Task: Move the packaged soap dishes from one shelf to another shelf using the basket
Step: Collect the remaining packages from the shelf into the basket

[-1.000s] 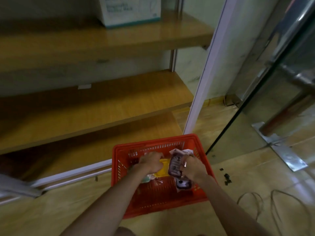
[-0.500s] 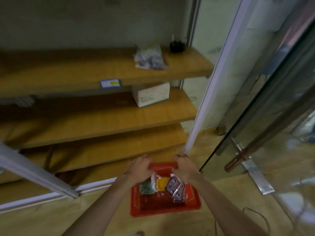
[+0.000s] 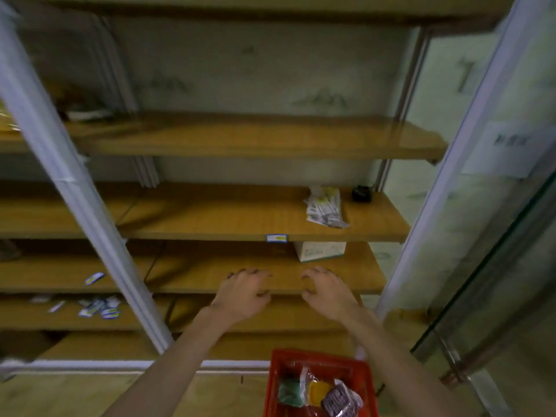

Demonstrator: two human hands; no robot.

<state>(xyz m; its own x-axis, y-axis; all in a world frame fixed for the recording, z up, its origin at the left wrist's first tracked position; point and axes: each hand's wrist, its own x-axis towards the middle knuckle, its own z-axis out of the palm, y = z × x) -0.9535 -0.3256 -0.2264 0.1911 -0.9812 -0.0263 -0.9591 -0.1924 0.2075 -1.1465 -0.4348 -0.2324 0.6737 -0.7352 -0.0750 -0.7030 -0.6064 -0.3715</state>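
Your left hand and right hand hover loosely spread and empty before the shelf, while the packets lie in the basket on the floor, unshelved.

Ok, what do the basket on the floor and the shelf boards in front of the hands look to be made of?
The red basket looks like moulded plastic: uniform bright colour, slotted lattice walls. The shelf boards look like wood or wood-look laminate with a glossy finish: orange-brown grain lines and soft reflections. Blur leaves solid wood or laminate open.
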